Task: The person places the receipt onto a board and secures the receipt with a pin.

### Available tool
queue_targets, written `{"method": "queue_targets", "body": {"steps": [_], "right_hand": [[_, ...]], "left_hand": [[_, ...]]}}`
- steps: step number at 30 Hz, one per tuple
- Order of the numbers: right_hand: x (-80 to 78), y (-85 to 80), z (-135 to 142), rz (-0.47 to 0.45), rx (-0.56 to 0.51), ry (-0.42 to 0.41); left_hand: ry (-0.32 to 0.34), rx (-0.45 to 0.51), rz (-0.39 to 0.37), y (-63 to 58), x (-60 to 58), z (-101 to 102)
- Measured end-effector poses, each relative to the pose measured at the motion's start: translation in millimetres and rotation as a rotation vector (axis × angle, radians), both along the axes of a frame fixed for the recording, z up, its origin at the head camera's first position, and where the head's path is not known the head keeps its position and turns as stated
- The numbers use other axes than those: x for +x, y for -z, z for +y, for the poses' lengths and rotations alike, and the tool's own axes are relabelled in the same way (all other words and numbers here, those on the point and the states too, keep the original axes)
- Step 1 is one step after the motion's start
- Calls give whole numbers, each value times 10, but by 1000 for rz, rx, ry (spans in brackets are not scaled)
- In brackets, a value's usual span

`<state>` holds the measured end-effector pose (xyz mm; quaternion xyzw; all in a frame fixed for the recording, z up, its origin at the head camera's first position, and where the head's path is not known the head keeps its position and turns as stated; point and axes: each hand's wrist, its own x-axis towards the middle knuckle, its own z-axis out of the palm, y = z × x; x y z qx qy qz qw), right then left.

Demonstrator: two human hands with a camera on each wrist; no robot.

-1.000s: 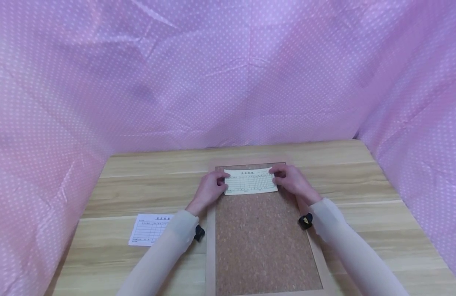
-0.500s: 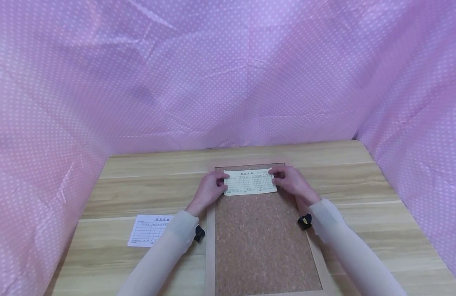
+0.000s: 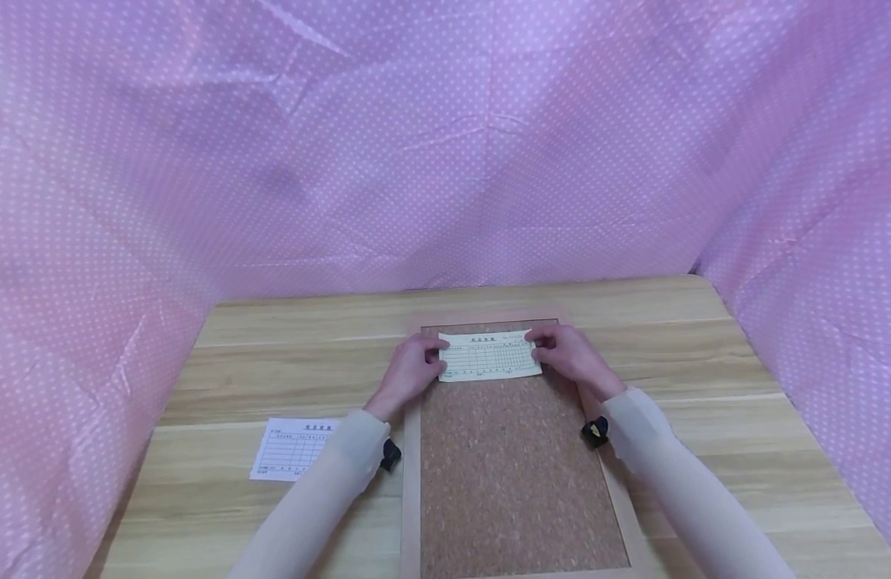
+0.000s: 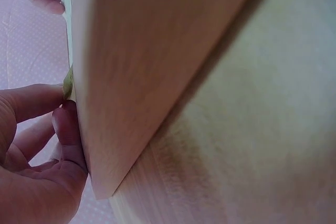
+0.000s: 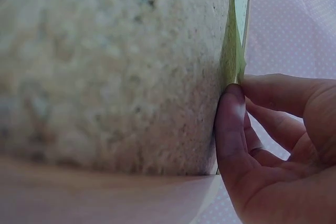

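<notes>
While pink dotted cloth (image 3: 445, 145) walls in the far, left and right sides, the wood-grain counter (image 3: 286, 362) fills the lower part of the head view. Cork board (image 3: 518, 474) with a pale wood frame lies on it, roughly mid-width, long way running from near the counter's far edge toward the near side, which runs out of view.

Two pale sleeves come in from the near side: left sleeve (image 3: 308, 507) passes over the counter left of the board, right sleeve (image 3: 699, 490) comes in on the right.

Yellow slip (image 3: 489, 356), printed with a table, is at the board's far end, toward the counter's far edge, long side across. White slip (image 3: 289, 450), similar print, lies on the counter between the board and the counter's left edge; left sleeve covers its right part.

Left hand (image 3: 409, 367): grip narrow, thumb and finger pinching the yellow slip's left end. Right hand (image 3: 572, 354): same grip on the right end; right wrist view shows that end standing off the cork.

Smallest: a black gadget at each wrist, left (image 3: 390, 456) and right (image 3: 595, 433).
</notes>
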<state>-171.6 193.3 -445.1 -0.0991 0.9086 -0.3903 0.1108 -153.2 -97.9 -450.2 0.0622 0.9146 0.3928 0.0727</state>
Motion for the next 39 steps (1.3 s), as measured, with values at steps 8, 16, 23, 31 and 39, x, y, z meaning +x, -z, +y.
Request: {"method": "queue_targets", "body": {"steps": [8, 16, 23, 31, 39], "right_hand": [[2, -30, -19, 6, 19, -21], [12, -9, -8, 37, 22, -23], [19, -37, 6, 26, 18, -34], [29, -56, -9, 13, 12, -67], [54, -37, 29, 77, 55, -93]], "left_hand": [[26, -35, 11, -2, 2, 1], [38, -64, 57, 61, 12, 14], [13, -67, 44, 60, 19, 21], [-4, -65, 38, 31, 50, 36], [21, -69, 66, 36, 67, 43]]}}
